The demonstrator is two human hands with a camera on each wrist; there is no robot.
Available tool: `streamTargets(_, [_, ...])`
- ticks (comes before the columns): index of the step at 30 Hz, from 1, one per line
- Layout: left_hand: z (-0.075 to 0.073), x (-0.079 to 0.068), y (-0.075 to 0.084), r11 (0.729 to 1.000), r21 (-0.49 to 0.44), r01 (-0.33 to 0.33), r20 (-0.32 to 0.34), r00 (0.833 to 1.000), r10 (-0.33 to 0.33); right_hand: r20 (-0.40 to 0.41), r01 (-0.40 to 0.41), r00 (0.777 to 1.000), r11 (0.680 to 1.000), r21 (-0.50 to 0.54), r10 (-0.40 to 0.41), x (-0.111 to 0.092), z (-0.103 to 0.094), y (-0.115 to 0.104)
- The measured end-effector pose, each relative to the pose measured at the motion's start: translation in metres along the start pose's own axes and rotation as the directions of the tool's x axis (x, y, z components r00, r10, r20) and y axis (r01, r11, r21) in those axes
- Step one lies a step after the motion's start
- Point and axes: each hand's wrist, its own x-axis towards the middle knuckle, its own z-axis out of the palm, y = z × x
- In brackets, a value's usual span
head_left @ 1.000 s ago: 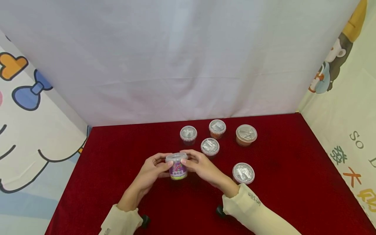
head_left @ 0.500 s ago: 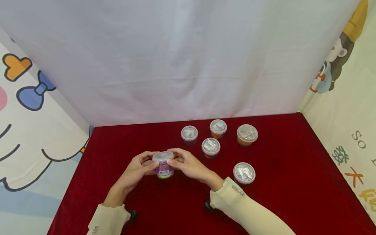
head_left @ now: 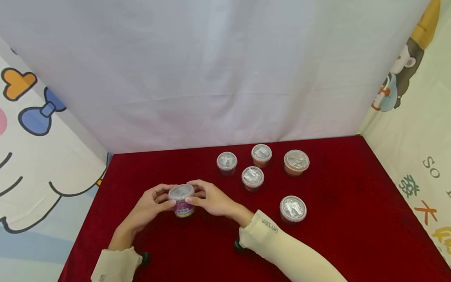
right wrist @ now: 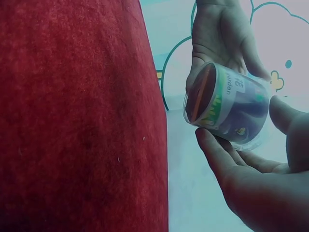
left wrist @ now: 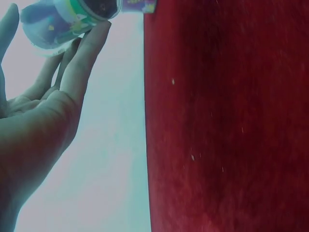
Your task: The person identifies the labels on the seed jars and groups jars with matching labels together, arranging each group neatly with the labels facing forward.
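Observation:
A clear plastic cup with a purple and green label and a translucent lid is held between both hands above the red cloth. My left hand grips its left side, thumb on the front and fingers behind. On the opposite side, my right hand grips it the same way. The right wrist view shows the cup from below, with something dark and an orange strip seen through its bottom. Only part of the cup enters the left wrist view, at the top.
Several lidded cups stand on the red cloth to the right: one cup at the back, one behind a nearer one, a wider tub and a front cup. A white curtain hangs behind.
Both hands have moved left across the cloth, carrying the cup between them. The other cups have stayed where they were.

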Motion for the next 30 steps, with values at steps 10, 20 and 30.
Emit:
streamTargets(10, [-0.017, -0.009, -0.01, 0.992, 0.117, -0.052, -0.01, 0.999, 0.054, 0.004, 0.011, 1.0, 0.999, -0.05, -0.011, 0.012, 0.014, 0.002])
streamTargets(20, [-0.033, -0.022, -0.018, 0.986, 0.15, -0.075, 0.001, 0.997, 0.076, 0.02, 0.015, 1.0, 0.998, -0.057, -0.013, 0.021, 0.033, 0.003])
streamTargets(30, [-0.041, -0.032, -0.022, 0.985, 0.155, -0.077, 0.003, 0.997, 0.078, 0.046, 0.051, 0.998, 0.989, -0.14, -0.045, 0.028, 0.044, 0.007])
